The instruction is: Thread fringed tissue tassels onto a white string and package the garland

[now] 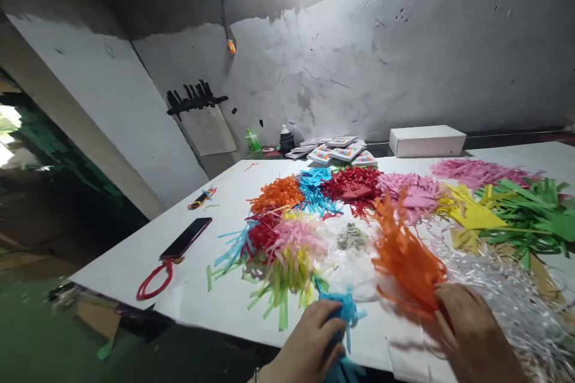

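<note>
At the table's front edge my left hand (318, 335) is closed around a blue paper tassel (344, 305), whose strips stick out above and below the fingers. My right hand (469, 326) is closed on the lower end of an orange paper tassel (404, 257), which fans up and to the left over the table. Just beyond my left hand lies a bunch of pink, red, yellow and green tassels (287, 245). Clear plastic with a small greenish clump (351, 236) sits between that bunch and the orange tassel. Silver tinsel (498, 293) lies beside my right hand.
Orange (276, 193), blue, red and pink tassel piles line the white table (188, 287). Yellow and green (525, 212) ones lie at right. A phone (186, 239) with a red cord rests at left. Stacked packets (344, 151), a white box (426, 141) and bottles stand by the wall.
</note>
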`<state>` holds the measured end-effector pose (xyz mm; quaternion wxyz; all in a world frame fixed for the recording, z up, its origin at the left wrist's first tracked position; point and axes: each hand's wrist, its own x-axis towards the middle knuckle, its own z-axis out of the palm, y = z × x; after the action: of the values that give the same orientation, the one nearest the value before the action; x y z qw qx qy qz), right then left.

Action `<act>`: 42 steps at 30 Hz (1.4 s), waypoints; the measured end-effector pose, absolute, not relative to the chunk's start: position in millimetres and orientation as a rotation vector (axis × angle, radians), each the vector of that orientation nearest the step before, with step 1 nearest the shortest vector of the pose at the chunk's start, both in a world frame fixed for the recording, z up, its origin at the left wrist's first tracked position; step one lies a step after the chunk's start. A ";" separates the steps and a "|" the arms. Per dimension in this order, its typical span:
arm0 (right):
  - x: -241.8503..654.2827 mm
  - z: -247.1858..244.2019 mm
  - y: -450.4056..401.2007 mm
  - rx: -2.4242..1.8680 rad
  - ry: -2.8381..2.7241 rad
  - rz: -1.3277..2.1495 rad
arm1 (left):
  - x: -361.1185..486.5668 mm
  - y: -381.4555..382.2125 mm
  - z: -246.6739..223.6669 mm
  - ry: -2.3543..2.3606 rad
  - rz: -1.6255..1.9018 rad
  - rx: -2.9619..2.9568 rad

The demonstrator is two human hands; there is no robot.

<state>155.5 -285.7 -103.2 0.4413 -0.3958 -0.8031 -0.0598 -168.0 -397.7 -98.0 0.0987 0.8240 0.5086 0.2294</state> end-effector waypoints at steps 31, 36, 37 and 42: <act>162.8 -116.2 -297.7 -1.092 -2.201 0.013 | -151.2 -375.8 -97.1 1.608 0.886 2.418; 162.5 -115.7 -296.6 -1.085 -2.209 0.042 | -150.7 -375.3 -96.0 1.640 0.856 2.430; 162.1 -115.3 -296.2 -1.087 -2.210 0.044 | -150.9 -375.2 -95.7 1.643 0.850 2.430; 160.1 -113.5 -295.2 -1.091 -2.216 0.043 | -151.6 -375.0 -95.3 1.656 0.829 2.422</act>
<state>160.1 -295.2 -113.5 0.3294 -0.4172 -0.8469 0.0164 -151.6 -375.0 -95.3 0.0463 0.7935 0.5426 0.2717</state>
